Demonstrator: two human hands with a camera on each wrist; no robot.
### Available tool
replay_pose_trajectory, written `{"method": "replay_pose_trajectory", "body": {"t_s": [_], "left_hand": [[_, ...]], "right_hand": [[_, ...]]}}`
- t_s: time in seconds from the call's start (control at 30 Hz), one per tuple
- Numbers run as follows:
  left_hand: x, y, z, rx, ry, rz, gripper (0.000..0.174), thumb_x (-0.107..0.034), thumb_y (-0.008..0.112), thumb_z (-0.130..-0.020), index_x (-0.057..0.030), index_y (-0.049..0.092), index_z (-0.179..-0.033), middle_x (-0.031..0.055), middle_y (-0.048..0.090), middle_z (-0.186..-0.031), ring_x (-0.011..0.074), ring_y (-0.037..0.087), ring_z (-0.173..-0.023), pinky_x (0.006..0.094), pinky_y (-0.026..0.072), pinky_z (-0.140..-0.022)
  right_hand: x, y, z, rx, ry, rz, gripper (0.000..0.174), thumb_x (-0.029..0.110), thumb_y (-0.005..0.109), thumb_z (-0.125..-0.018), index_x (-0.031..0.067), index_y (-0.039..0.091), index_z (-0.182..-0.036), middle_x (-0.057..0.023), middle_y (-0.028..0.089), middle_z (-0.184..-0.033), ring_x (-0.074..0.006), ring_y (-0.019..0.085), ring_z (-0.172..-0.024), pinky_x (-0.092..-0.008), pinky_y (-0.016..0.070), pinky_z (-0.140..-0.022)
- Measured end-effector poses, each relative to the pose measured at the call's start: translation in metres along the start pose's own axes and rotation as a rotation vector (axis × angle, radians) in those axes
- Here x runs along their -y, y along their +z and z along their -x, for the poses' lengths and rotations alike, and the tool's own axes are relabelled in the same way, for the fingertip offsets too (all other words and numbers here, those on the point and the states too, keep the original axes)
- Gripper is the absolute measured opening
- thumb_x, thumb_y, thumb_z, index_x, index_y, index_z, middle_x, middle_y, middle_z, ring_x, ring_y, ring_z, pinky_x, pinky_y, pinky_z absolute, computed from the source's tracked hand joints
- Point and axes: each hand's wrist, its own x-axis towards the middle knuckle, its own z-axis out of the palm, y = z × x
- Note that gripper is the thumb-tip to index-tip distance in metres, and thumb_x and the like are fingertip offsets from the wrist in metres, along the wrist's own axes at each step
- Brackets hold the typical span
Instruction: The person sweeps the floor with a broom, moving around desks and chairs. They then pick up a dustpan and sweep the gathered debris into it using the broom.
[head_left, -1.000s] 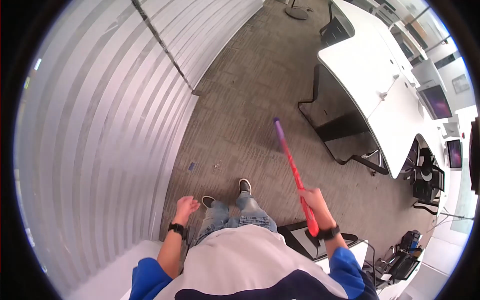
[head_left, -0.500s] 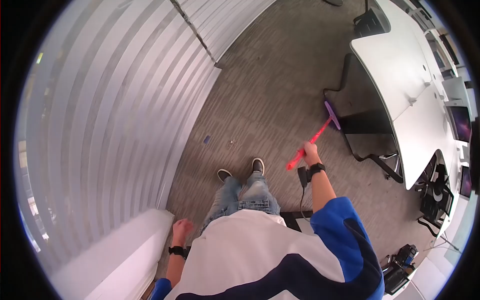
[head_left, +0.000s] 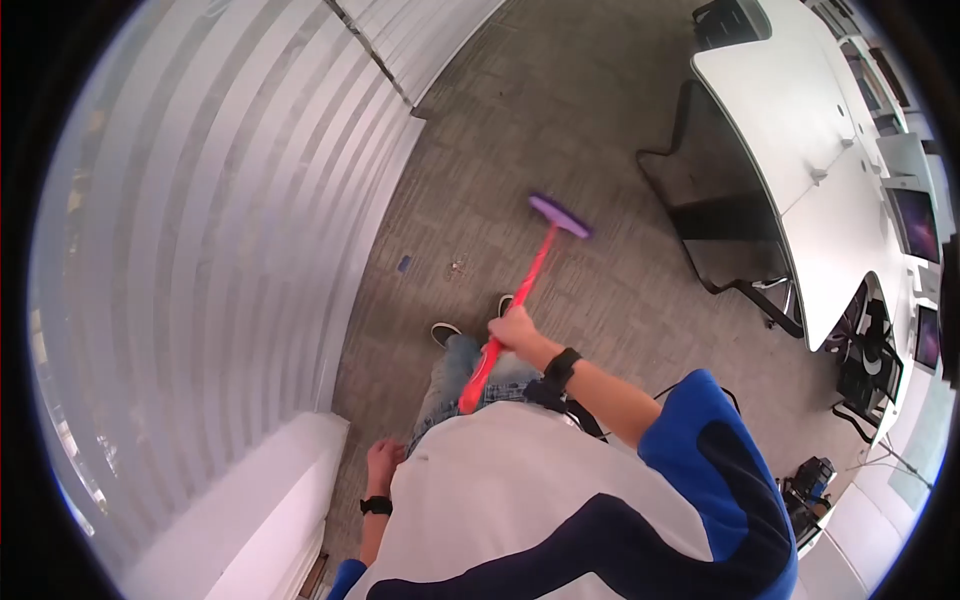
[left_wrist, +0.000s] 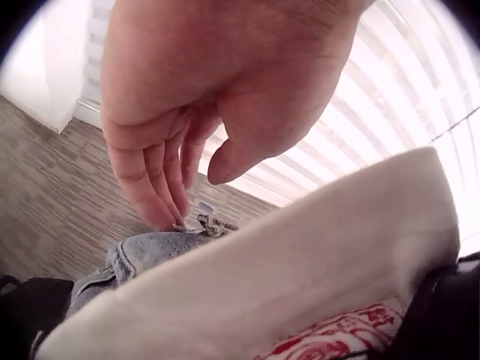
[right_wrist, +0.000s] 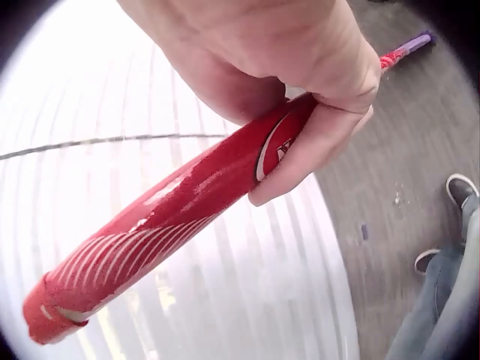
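My right hand (head_left: 512,328) grips the red handle of a broom (head_left: 535,270) partway along its length. The broom's purple head (head_left: 560,215) is out in front of my feet, close over the carpet. In the right wrist view my fingers wrap the red handle (right_wrist: 180,202), and its butt end sticks out at the lower left. My left hand (head_left: 384,458) hangs beside my hip. Seen from the left wrist, that hand (left_wrist: 217,90) holds nothing, and its fingers are loosely bent near the jeans (left_wrist: 150,255).
Small pale scraps (head_left: 458,266) and a blue piece (head_left: 404,264) lie on the carpet ahead of my shoes. A striped glass wall (head_left: 240,220) runs along the left. White desks (head_left: 770,130) with dark legs stand at the right, with a black chair (head_left: 868,345) behind.
The broom head swung right toward the desk legs, then back left to the middle of the floor. My right hand moved across in front of my body; the left hand dropped toward my hip.
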Motion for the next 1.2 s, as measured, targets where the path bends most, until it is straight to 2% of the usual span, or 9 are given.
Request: {"method": "replay_pose_trajectory", "body": {"t_s": [0.1, 0.3, 0.43, 0.6, 0.8, 0.87, 1.0, 1.13, 1.2], "left_hand": [[-0.032, 0.005, -0.008, -0.112, -0.307, 0.263, 0.022, -0.016, 0.051, -0.084, 0.0016, 0.053, -0.097, 0.0091, 0.06, -0.077, 0.0127, 0.055, -0.06, 0.0244, 0.045, -0.052], [-0.101, 0.021, -0.039, -0.109, -0.093, 0.165, 0.022, -0.016, 0.051, -0.085, 0.0001, 0.052, -0.1, 0.0079, 0.058, -0.077, 0.0133, 0.056, -0.063, 0.0252, 0.0464, -0.054], [-0.253, 0.09, -0.016, 0.219, 0.203, -0.084, 0.028, -0.026, 0.047, -0.089, -0.0021, 0.049, -0.102, 0.0104, 0.057, -0.083, 0.0182, 0.059, -0.072, 0.0319, 0.0508, -0.06], [-0.358, 0.189, 0.04, 0.872, -0.307, 0.116, 0.041, -0.036, 0.042, -0.09, 0.0021, 0.047, -0.102, 0.0104, 0.056, -0.081, 0.0221, 0.061, -0.077, 0.0336, 0.0518, -0.062], [-0.348, 0.261, -0.009, 0.916, -0.471, 0.295, 0.014, -0.015, 0.05, -0.087, -0.0015, 0.046, -0.088, 0.0003, 0.044, -0.067, 0.0025, 0.038, -0.048, 0.0145, 0.0325, -0.037], [-0.344, 0.275, -0.045, 0.903, -0.458, 0.497, 0.013, -0.013, 0.048, -0.088, -0.0007, 0.044, -0.09, 0.0007, 0.044, -0.07, 0.0022, 0.038, -0.047, 0.0134, 0.0306, -0.036], [-0.324, 0.282, -0.096, 0.935, -0.579, 0.586, 0.014, -0.012, 0.046, -0.088, 0.0008, 0.043, -0.095, 0.0006, 0.044, -0.069, 0.0019, 0.037, -0.045, 0.0139, 0.0302, -0.035], [-0.304, 0.258, -0.091, 0.82, -0.495, 0.398, 0.013, -0.01, 0.049, -0.086, 0.0005, 0.045, -0.093, -0.0009, 0.043, -0.063, 0.0023, 0.036, -0.044, 0.0148, 0.0266, -0.035], [-0.293, 0.236, -0.077, 0.735, -0.462, 0.315, 0.023, -0.017, 0.052, -0.083, -0.0065, 0.045, -0.064, -0.004, 0.037, -0.049, 0.0044, 0.035, -0.039, 0.0185, 0.0268, -0.035]], "right_hand": [[0.009, 0.009, 0.05, 0.14, 0.01, 0.025, 0.008, 0.0, 0.051, -0.072, -0.0062, 0.047, -0.071, -0.0155, 0.054, -0.06, -0.0293, 0.06, -0.051, -0.0363, 0.0491, -0.041], [0.063, -0.049, 0.133, 0.227, 0.006, -0.278, 0.008, 0.003, 0.052, -0.073, -0.0043, 0.048, -0.071, -0.0092, 0.051, -0.057, -0.0179, 0.052, -0.046, -0.0296, 0.0422, -0.039], [0.05, -0.078, 0.165, 0.16, -0.038, -0.363, 0.01, 0.002, 0.052, -0.074, -0.0036, 0.047, -0.067, -0.01, 0.048, -0.055, -0.0202, 0.049, -0.041, -0.0325, 0.0413, -0.036], [0.025, -0.08, 0.167, 0.008, -0.222, -0.433, 0.011, 0.006, 0.052, -0.076, -0.0045, 0.049, -0.078, -0.006, 0.049, -0.06, -0.0154, 0.051, -0.045, -0.0291, 0.0421, -0.039], [0.029, -0.107, 0.083, -0.431, -0.306, 0.174, 0.046, 0.026, 0.058, -0.068, -0.0095, 0.044, -0.094, -0.0267, 0.059, -0.08, -0.0288, 0.063, -0.079, -0.0359, 0.0498, -0.067], [0.048, -0.131, 0.051, -0.204, -0.249, 0.108, 0.047, 0.026, 0.058, -0.069, -0.0116, 0.044, -0.092, -0.0267, 0.059, -0.08, -0.0303, 0.063, -0.076, -0.0363, 0.0502, -0.066], [0.024, -0.13, -0.092, -0.508, -0.215, 0.128, 0.037, 0.019, 0.054, -0.071, -0.012, 0.048, -0.088, -0.0224, 0.06, -0.074, -0.0267, 0.064, -0.064, -0.0361, 0.0521, -0.055], [0.0, -0.121, -0.137, -0.222, -0.127, 0.097, 0.025, 0.017, 0.045, -0.075, -0.0047, 0.058, -0.07, -0.0185, 0.061, -0.069, -0.0262, 0.062, -0.06, -0.0399, 0.0519, -0.05], [-0.021, -0.101, -0.157, -0.194, -0.086, 0.055, 0.017, 0.016, 0.057, -0.067, -0.0005, 0.06, -0.068, -0.0143, 0.06, -0.063, -0.0257, 0.061, -0.056, -0.0404, 0.0495, -0.046]]}}
